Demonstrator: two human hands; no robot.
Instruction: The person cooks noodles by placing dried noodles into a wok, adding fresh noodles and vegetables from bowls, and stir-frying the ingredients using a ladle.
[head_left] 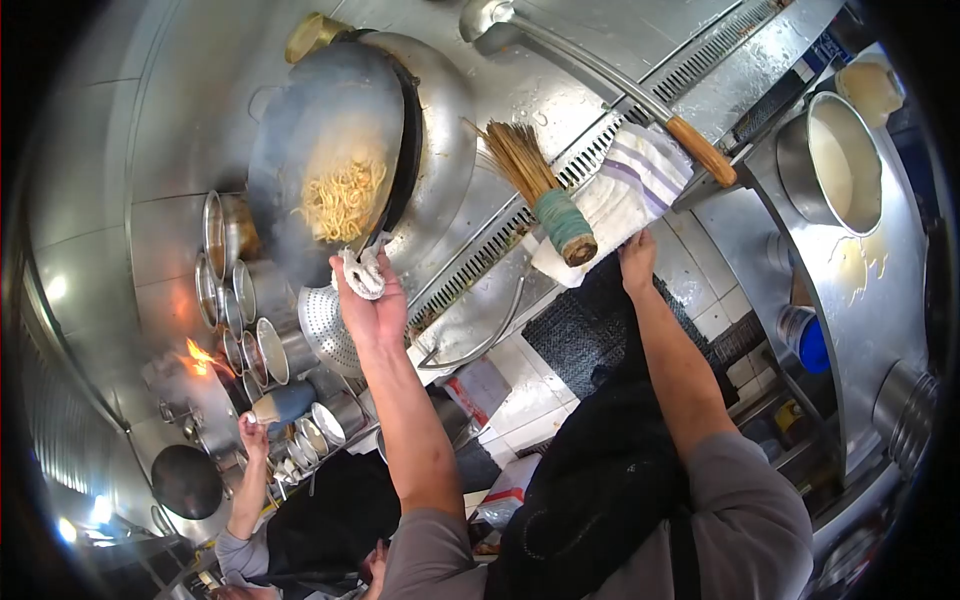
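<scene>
My left hand (376,305) is closed over a folded white cloth (362,274) at the near rim of a black wok (400,180), where its handle sits. The wok is tilted, with steaming noodles (345,200) inside. At the counter's front edge, my right hand (637,262) is closed at the border of a white towel with purple stripes (625,180); some of its fingers are hidden. Across that towel lies a bamboo wok brush (548,200) with a green-wrapped handle. A long ladle (600,70) with a wooden handle rests beyond the brush.
A perforated strainer (328,325) and several metal containers (270,350) stand left of my left arm. Flames (200,355) rise near a co-worker's hand (254,437). A pot of pale liquid (835,165) sits on the right-hand steel counter (880,340). A slotted drain (590,150) runs along the stove.
</scene>
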